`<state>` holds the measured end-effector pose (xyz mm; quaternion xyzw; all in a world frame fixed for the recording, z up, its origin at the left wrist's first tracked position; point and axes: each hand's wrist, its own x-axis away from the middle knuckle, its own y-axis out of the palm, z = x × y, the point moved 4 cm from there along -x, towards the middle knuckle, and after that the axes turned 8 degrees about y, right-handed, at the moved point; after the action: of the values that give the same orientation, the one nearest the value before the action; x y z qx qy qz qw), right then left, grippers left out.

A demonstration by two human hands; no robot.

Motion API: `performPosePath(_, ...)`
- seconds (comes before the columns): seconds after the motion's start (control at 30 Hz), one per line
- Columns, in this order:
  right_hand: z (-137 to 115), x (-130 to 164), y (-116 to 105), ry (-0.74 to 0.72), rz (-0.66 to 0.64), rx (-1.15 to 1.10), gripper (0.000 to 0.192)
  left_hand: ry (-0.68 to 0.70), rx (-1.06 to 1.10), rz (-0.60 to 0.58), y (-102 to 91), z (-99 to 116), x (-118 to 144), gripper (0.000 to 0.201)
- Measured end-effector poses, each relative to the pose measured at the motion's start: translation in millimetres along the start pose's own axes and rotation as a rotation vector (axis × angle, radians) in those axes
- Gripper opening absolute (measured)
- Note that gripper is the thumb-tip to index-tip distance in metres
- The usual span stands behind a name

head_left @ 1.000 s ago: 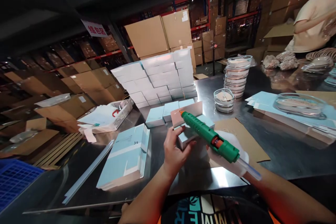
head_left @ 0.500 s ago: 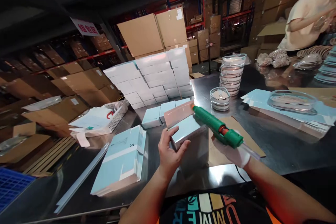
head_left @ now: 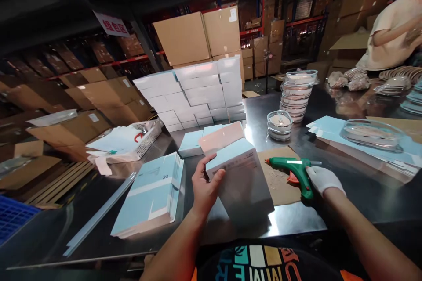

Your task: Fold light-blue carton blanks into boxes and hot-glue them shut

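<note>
On the glossy steel worktop (head_left: pixel 346 193), a box (head_left: pixel 235 171) is gripped by left fingers (head_left: pixel 214 180); the plastic glue gun (head_left: pixel 293 171), grip hidden, is clasped by the gloved right hand (head_left: pixel 321 179).

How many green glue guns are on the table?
1. The green glue gun lies on the brown cardboard sheet, with the gloved right hand on its handle end. The left hand holds a light blue box.

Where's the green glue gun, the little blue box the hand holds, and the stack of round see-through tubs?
glue gun (head_left: pixel 290 165), head view, on its green barrel.
blue box (head_left: pixel 231 154), head view, on its top face.
stack of round tubs (head_left: pixel 295 96), head view, on its side.
</note>
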<state>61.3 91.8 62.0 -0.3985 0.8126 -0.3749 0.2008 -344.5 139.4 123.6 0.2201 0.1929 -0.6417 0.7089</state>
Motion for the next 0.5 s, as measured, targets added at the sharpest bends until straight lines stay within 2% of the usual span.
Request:
performPosePath(0.07,-14.7,6.0,-2.0,-0.005,0.056,-0.042,0.039,-0.004,0.049,-0.034,6.5,-0.5,1.1,0.068)
performPosePath(0.13,-51.5,21.1,-0.1,-0.111,0.024,-0.259,0.038,0.028,0.064,-0.089,15.5,3.1,2.9,0.065)
performPosePath(0.2,-100.4,42.5,4.5,-0.322,-0.157,-0.621,0.049,0.096,0.028,-0.147,23.1,8.5,5.2,0.062)
performPosePath(0.3,-154.5,72.7,7.3,-0.458,-0.298,-0.734,0.037,0.196,-0.078,-0.237,27.6,12.8,7.8,0.064)
performPosePath(0.37,-169.8,86.3,6.1,-0.46,-0.313,-0.713,0.029,0.221,-0.125,-0.295,25.9,11.1,8.4,0.068)
performPosePath(0.5,-172.2,94.6,4.2,-0.473,-0.309,-0.665,0.03,0.246,-0.125,-0.311,19.5,3.8,9.9,0.072)
